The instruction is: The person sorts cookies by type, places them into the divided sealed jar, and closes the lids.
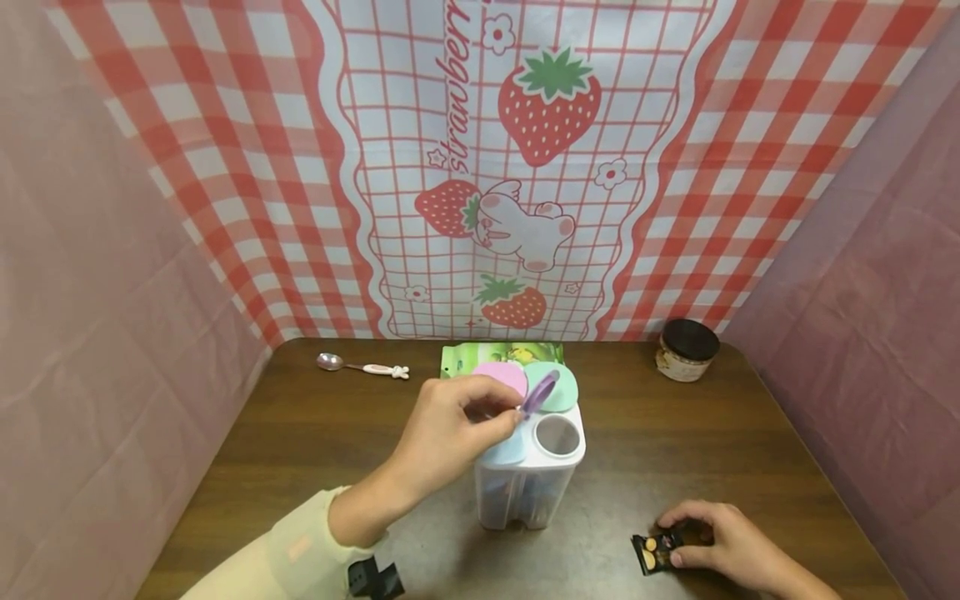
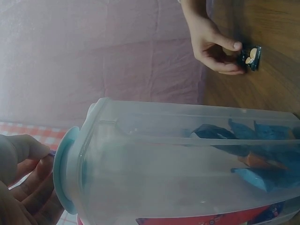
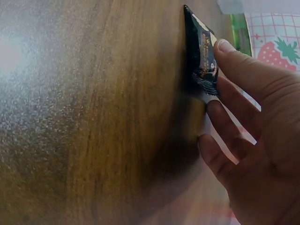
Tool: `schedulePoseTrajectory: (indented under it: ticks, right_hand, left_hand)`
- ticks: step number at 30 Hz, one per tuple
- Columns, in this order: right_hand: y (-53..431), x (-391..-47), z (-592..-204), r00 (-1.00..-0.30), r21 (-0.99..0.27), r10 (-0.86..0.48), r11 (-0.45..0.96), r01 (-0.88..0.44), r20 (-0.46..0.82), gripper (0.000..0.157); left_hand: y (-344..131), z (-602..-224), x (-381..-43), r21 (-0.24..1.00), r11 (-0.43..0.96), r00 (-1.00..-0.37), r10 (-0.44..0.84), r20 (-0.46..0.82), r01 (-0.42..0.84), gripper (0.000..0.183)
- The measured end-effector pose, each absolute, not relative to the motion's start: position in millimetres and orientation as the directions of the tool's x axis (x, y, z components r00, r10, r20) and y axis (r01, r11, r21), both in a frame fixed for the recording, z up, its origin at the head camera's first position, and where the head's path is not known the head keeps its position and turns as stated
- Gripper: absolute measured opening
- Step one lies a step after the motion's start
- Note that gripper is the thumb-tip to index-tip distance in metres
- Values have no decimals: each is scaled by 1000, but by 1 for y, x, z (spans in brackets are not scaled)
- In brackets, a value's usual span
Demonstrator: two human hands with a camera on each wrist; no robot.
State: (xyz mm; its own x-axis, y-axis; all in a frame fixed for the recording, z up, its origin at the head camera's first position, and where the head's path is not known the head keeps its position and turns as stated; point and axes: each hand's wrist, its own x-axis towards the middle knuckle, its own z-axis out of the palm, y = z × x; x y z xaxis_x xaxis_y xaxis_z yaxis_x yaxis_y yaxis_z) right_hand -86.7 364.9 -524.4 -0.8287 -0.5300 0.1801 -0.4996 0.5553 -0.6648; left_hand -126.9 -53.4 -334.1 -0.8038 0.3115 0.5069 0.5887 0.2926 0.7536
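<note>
A clear storage container (image 1: pixel 522 496) with a white top stands mid-table, its round lids pink (image 1: pixel 501 375), mint green (image 1: pixel 557 387), pale blue (image 1: pixel 506 450) and purple. My left hand (image 1: pixel 446 425) pinches the raised purple lid (image 1: pixel 541 393), and the round opening (image 1: pixel 557 436) beside it is uncovered. Blue wrappers (image 2: pixel 262 159) lie inside the container's lower part in the left wrist view. At the table's front right, my right hand (image 1: pixel 723 542) holds a small black snack packet (image 1: pixel 651 553) between thumb and fingers. That packet (image 3: pixel 201 51) is close to the wood in the right wrist view.
Behind the container lies a green bag (image 1: pixel 461 357). A spoon (image 1: pixel 363 367) with a white bunny-tipped handle rests at the back left. A black-lidded jar (image 1: pixel 686 350) stands at the back right. Cloth hangs on the back and both sides.
</note>
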Motion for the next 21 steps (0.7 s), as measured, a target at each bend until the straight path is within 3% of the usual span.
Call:
schedulePoseTrajectory:
  ticks: [21]
  right_hand:
    - [360,-90,-528,-807,-650,-540,529,-546,239,30]
  left_hand:
    - [-53,-334,-127,756,288,-803,320,503,588,13]
